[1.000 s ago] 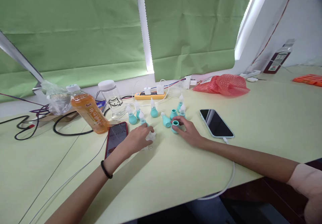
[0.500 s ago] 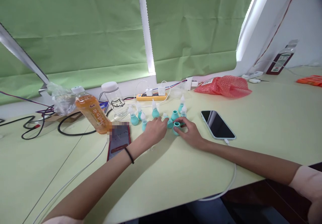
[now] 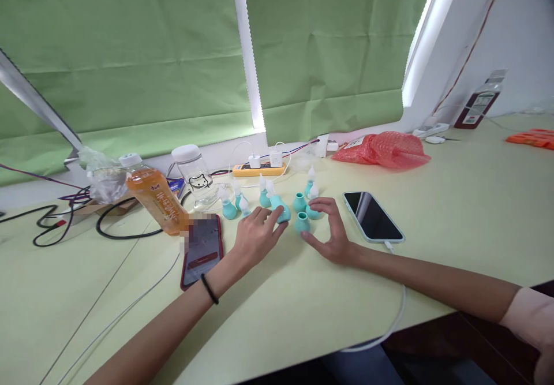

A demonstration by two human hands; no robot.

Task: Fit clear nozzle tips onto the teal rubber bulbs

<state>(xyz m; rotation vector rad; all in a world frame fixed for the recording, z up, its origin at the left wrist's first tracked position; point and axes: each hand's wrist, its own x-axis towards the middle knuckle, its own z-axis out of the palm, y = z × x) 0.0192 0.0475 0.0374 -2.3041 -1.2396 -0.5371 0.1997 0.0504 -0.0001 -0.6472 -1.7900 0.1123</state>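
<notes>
My left hand pinches a teal bulb aspirator with a clear tip, tilted with the tip leaning up and left. My right hand is open, thumb and forefinger spread around the near side of a teal bulb without a tip; its round mouth faces up. Just behind stands a second tipless bulb. Two tipped aspirators stand behind my right fingers, one of them a full aspirator. Several more tipped ones, such as an upright aspirator, stand beyond my left hand, which partly hides one.
A red-edged phone lies left of my left hand, near an orange drink bottle and a clear jar. Another phone, with a cable, lies right. Behind are a power strip and red bubble wrap.
My left hand has drawn back slightly left, raising the tipped aspirator from beside the tipless bulbs. The fingers of my right hand have spread away from the near bulb.
</notes>
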